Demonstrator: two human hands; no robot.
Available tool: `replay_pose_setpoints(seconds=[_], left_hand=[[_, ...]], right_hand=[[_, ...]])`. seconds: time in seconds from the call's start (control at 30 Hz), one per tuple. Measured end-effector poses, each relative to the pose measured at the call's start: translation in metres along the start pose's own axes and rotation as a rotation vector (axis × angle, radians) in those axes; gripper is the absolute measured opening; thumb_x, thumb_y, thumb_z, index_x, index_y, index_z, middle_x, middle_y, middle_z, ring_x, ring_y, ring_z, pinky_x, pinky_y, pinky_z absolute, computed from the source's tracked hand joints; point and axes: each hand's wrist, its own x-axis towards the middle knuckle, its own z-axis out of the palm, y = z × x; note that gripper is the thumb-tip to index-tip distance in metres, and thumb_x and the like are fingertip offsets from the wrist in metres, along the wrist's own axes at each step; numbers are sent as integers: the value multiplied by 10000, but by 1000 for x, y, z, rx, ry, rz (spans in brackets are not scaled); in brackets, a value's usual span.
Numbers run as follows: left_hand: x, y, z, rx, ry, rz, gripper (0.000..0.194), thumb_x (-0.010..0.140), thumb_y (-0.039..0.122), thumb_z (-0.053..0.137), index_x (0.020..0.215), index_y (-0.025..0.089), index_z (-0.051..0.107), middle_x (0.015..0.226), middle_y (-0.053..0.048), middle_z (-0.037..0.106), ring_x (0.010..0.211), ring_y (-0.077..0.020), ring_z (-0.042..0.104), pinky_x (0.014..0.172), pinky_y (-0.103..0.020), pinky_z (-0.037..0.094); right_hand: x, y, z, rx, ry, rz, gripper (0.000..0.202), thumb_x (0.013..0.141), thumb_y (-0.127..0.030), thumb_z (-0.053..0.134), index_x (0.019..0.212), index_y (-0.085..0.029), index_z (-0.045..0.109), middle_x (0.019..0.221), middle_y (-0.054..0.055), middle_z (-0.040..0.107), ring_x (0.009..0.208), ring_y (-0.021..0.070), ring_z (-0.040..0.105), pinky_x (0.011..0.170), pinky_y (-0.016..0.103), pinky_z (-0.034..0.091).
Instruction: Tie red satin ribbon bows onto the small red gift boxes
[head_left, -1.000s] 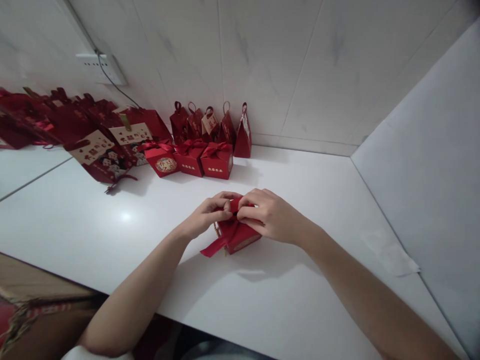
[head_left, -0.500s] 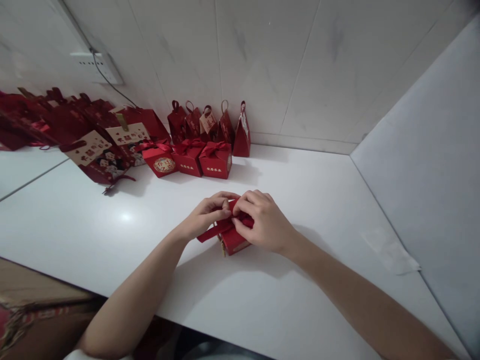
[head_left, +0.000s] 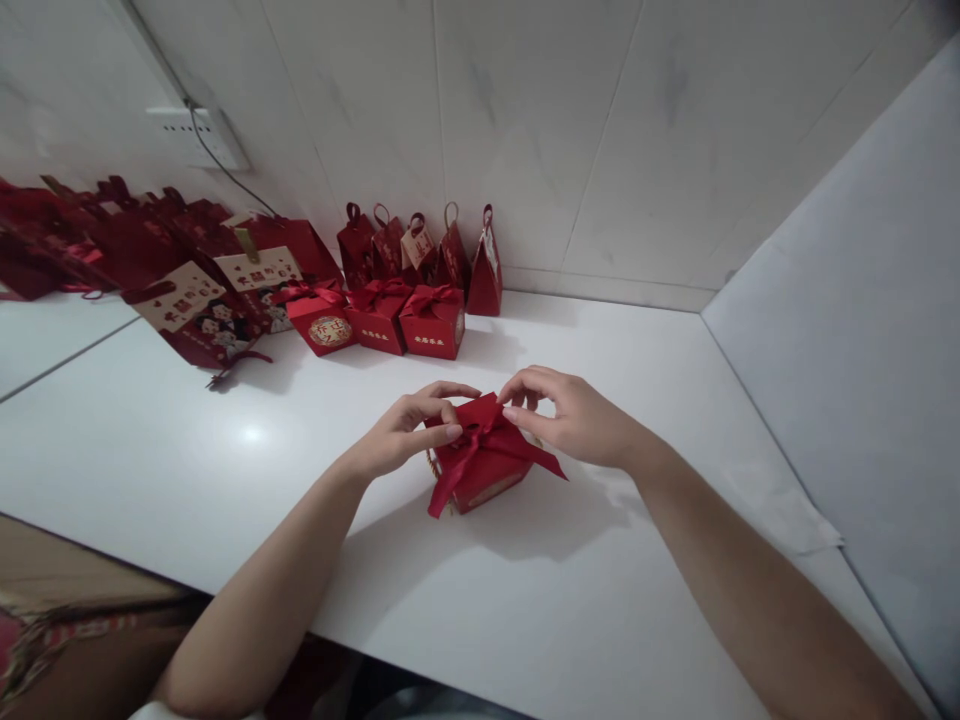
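Note:
A small red gift box [head_left: 491,478] stands on the white table in front of me. A dark red ribbon [head_left: 474,455] is tied on its top, with one tail hanging at the front left and the other reaching out to the right. My left hand [head_left: 412,428] is at the box's left side, thumb and forefinger closed at the ribbon near the knot. At the back right of the box top, my right hand [head_left: 574,410] has its thumb and forefinger pinched at the ribbon. A twisted gold cord [head_left: 433,463] shows at the box's left side.
Red boxes with ribbon bows [head_left: 433,325] stand in a row behind. Several small looped-handle boxes [head_left: 485,270] line the tiled wall. More red gift boxes [head_left: 199,320] crowd the left. A socket strip [head_left: 199,137] is on the wall; a white panel [head_left: 847,300] bounds the right.
My right hand has moved off the knot, up and to the right, uncovering the box top. Both ribbon tails now hang free. My left hand has barely moved.

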Motion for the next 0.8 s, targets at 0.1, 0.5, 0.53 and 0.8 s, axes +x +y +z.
replay_pose_setpoints(seconds=[0.1,0.5,0.53,0.8], left_hand=[[0,-1,0,-5,2,4,340,892,393,616,665,143,572,1343,-104,529,1090,-250,584,883,-358,478],[-1,3,3,163,6,57,400,815,321,720,618,156,413,1322,-102,551,1214,-272,539,995,-385,420],[-1,4,3,159,1,61,406,809,315,724,616,158,403,1320,-105,550,1214,-272,542,999,-388,423],[-1,2,2,153,2,78,391,821,326,714,605,157,435,1309,-96,562,1235,-269,528,1052,-398,403]], right_hand=[[2,3,2,45,-68,47,135,881,-342,587,926,-233,654,955,26,665,828,175,579,755,329,473],[4,6,7,239,-196,171,213,802,-383,672,728,-205,581,686,-28,586,620,122,509,616,278,408],[4,7,8,246,-208,180,216,796,-387,677,727,-206,582,666,-30,576,606,121,502,605,277,405],[3,9,11,293,-256,202,208,787,-384,675,736,-206,580,689,-22,587,586,115,485,562,265,391]])
